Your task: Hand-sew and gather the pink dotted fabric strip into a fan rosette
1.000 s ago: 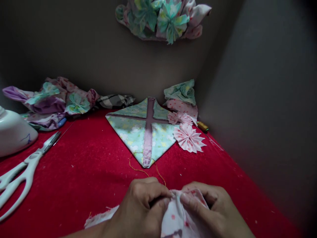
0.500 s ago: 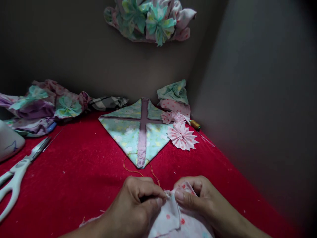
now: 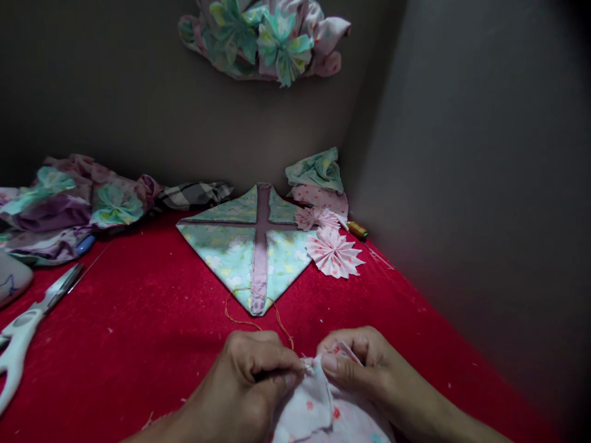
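Both hands pinch a piece of white fabric with pink spots at the bottom middle of the red cloth surface. My left hand grips its top fold from the left, fingers curled tight. My right hand pinches the same fold from the right, thumb on top. An orange thread loops from between the hands toward the tip of a mint patchwork square with a mauve cross lying beyond them.
White-handled scissors lie at the left edge beside a white iron. Crumpled fabric is heaped at the back left. Pink pleated rosettes, folded scraps and an orange thread spool sit by the grey corner walls. Fabric flowers hang above.
The view has drifted right, so everything sits further left in frame. Both hands have stayed pinched on the spotted fabric, working its fold closer together.
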The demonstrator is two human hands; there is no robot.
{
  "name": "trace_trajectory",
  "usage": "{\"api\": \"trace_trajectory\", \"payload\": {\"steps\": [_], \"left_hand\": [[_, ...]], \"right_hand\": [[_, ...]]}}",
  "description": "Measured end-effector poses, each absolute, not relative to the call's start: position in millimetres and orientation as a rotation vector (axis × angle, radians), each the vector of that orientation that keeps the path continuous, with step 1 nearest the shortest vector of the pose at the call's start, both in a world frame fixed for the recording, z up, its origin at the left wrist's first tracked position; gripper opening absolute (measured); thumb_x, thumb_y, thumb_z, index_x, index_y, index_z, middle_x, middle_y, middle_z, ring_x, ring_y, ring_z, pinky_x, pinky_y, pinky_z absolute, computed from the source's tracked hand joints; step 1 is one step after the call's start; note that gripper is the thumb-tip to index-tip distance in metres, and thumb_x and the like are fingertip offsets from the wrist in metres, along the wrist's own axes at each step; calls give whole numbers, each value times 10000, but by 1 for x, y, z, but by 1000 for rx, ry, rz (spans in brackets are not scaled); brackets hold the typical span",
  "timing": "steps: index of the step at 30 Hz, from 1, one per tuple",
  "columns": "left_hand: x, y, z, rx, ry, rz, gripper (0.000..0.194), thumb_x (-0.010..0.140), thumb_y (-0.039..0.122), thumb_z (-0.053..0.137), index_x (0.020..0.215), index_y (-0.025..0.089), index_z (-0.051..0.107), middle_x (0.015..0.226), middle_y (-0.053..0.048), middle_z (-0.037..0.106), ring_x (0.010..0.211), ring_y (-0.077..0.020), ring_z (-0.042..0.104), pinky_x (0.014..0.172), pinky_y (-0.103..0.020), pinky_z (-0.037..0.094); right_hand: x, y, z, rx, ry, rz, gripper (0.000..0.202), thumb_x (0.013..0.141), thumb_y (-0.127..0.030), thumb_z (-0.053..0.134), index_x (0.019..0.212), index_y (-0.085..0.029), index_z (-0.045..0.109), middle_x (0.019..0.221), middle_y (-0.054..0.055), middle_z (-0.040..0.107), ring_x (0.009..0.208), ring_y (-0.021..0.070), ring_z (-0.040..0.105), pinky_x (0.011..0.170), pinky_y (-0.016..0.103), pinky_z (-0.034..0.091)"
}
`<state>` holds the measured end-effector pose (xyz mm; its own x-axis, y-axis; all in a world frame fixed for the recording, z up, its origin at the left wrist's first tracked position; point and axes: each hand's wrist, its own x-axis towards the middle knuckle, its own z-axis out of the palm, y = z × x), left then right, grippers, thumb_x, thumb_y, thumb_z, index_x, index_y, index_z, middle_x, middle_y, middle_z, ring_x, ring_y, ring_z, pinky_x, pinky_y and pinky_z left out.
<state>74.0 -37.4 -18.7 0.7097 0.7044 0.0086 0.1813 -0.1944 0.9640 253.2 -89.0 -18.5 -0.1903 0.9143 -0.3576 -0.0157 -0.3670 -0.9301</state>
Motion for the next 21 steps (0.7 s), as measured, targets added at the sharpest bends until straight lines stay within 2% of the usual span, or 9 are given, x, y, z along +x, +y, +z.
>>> {"api": "trace_trajectory", "payload": {"steps": [12,21], "left_hand": [[76,-37,-30,1478,720,567,150,703,129,567,639,160,699,554,12,485,513,-76,423,465,-188,295],[79,-41,-32,1445,796,562,107,682,136,568,645,134,669,531,9,521,478,-81,440,429,-186,311]], "right_hand": [[254,-89,-22,-1186,-1039,1745,345,702,-454,638,668,-121,551,526,-49,426,437,42,311,413,171,225],[251,-90,-20,-1309,-1151,1635,330,705,-469,603,671,-144,560,544,-26,478,458,71,398,410,175,290]]}}
